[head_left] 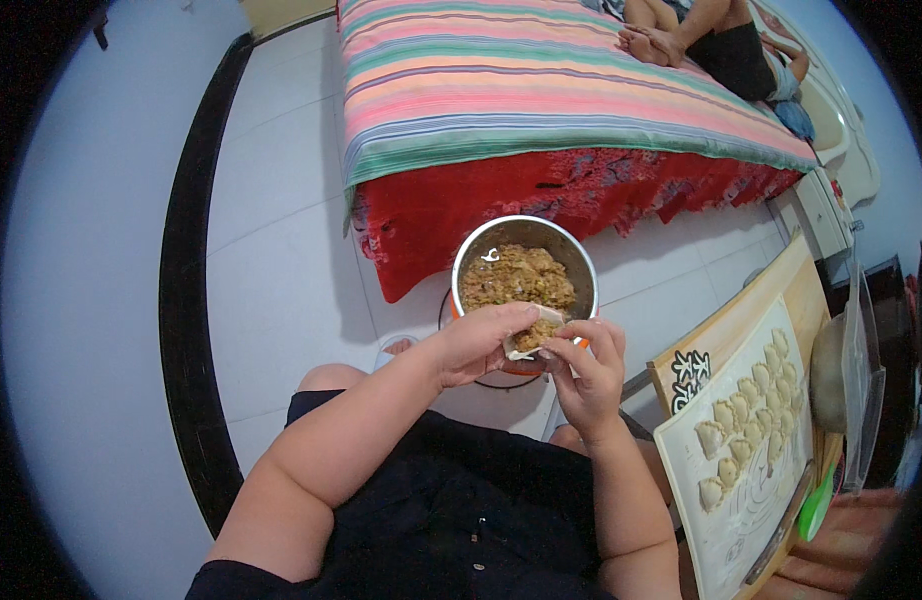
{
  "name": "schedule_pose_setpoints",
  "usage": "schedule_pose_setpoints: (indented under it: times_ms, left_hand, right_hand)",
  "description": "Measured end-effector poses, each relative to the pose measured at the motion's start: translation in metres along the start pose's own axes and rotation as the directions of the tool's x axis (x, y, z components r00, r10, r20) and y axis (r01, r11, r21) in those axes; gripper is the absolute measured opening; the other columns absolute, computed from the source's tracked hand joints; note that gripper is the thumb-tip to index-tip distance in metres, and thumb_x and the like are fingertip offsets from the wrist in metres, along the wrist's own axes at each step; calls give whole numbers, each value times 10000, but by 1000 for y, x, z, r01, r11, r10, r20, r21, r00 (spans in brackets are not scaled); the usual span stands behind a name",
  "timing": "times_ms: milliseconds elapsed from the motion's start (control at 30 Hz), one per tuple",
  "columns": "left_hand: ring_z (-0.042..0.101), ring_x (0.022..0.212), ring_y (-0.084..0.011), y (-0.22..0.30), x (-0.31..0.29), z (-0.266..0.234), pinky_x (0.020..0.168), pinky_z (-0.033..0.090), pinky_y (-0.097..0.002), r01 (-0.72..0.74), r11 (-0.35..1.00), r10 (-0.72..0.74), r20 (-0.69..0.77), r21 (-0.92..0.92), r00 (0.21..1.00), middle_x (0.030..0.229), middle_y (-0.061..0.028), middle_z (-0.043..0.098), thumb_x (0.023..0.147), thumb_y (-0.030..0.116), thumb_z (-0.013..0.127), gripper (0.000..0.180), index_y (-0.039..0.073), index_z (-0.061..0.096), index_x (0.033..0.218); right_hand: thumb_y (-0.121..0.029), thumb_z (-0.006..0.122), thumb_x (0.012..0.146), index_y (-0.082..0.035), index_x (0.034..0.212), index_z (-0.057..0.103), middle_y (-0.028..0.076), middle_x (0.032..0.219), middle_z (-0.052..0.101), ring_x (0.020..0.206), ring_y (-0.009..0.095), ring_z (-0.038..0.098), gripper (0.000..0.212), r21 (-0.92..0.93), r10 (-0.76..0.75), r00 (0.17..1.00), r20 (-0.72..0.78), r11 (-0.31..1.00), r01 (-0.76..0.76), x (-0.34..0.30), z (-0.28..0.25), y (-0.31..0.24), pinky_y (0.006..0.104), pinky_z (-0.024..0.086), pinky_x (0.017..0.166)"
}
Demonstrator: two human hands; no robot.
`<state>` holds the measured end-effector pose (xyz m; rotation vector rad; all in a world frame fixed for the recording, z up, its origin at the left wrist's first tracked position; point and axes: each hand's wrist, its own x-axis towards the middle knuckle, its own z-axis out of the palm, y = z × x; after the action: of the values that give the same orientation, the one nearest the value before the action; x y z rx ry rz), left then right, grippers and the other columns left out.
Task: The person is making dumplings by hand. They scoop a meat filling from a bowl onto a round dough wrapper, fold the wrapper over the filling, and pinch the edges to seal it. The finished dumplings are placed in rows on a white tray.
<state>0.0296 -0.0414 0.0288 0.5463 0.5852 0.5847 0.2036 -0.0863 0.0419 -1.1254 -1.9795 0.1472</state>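
Note:
A dumpling wrapper with brown minced filling on it lies in my left hand, whose fingers curl round it from the left. From the other side, my right hand pinches the wrapper's edge between thumb and fingers. Both hands are over the near rim of a round metal bowl. Inside the bowl is a large mass of minced filling. Part of the bowl's near side is hidden behind my hands.
At right, a wooden board carries a white floured mat with several rows of folded dumplings. A rolling pin and green-handled tool lie near its right edge. Beyond the bowl stands a bed where another person rests.

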Motion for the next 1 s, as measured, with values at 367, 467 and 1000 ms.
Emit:
schedule_pose_setpoints:
  times_ms: [367,467,1000]
  left_hand:
    - [551,1061,-181,-6,2,0,856,521,-344,-15,947,5,32,322,999,1203,-103,512,967,453,328,530,43,397,1295]
    - [533,1068,-172,0,-4,7,836,507,-303,-110,905,61,129,412,990,1200,-99,512,958,431,398,529,36,384,1310]
    - [521,1068,-125,15,-15,25,914,429,-278,-208,802,242,15,560,970,1164,-36,544,830,81,634,443,70,480,1245]
  right_hand:
    - [-11,646,761,-30,878,655,114,974,623,955,246,556,119,448,410,911,38,808,-382,-1,7,1,347,437,846]
    - [-10,647,759,-23,877,654,102,969,634,925,235,567,119,397,422,904,66,820,-411,-4,6,2,334,441,841]
    - [-134,513,933,4,1156,528,90,1073,570,1002,162,548,263,737,556,831,-39,577,-352,-4,-2,2,295,439,888]
